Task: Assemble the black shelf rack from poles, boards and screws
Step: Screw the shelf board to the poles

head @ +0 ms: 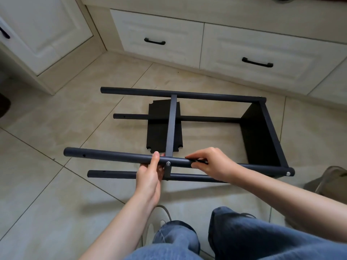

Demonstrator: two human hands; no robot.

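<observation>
We have the black shelf rack [187, 128] lying on its side on the tiled floor [56, 184], in the middle of the scene. Four poles run left to right, an end board [261, 132] is fixed at their right ends, and a middle board [171, 126] spans them edge-on. A loose board [159, 126] lies flat on the floor underneath, further away.

We judge the step in hand to be fastening the middle board to the near upper pole [116, 156]: a silver screw [168, 163] already sits in that pole at the board's end. Next we would need to drive it home, keeping board and hole lined up.

Our left hand [150, 175] comes up from below, its fingers behind the pole and its thumb [155, 158] laid across the front, just left of the screw. Our right hand [212, 163] rests on the pole just right of the screw, fingers curled and pinching a thin dark tool [199, 160], probably a hex key.
</observation>
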